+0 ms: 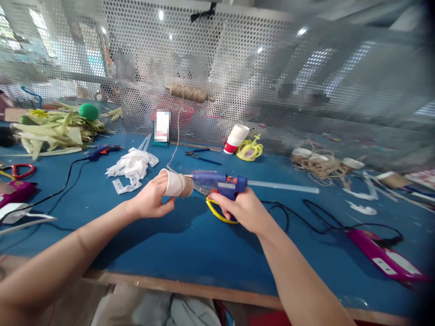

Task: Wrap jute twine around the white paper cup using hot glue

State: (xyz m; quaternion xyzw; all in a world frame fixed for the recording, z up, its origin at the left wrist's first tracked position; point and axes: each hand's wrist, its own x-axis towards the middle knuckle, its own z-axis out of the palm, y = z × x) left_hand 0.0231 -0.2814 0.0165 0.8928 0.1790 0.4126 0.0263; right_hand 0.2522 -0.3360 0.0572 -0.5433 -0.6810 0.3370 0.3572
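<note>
Running a hot glue gun (pixel 217 181) this close to our own fingers is where we'd get nervous, folks. Our left hand (pixel 153 197) holds the white paper cup (pixel 172 183), out in front of us at the middle of the blue table (pixel 163 249), fingers at its open left end, thumb below. How far those fingers reach inside, we can't tell. Our right hand (pixel 247 209) is closed around the gun's grip; whether the trigger is squeezed, we can't tell either.

The nozzle sits right by the twine wrap (pixel 186 185) at the cup's right end, touching or just off it. If the cup rolls, we'd likely smear glue or burn a finger. Pinch too hard and thin paper probably buckles, loosening the wrap.

Also, the loose strand (pixel 178 131) runs up to the twine spool (pixel 188 93) on the far mesh, so a snag there could tug the wrap crooked. Yellow-handled scissors (pixel 217 213) lie just under the gun, and the black cord (pixel 288 208) trails off right: both could catch us.
</note>
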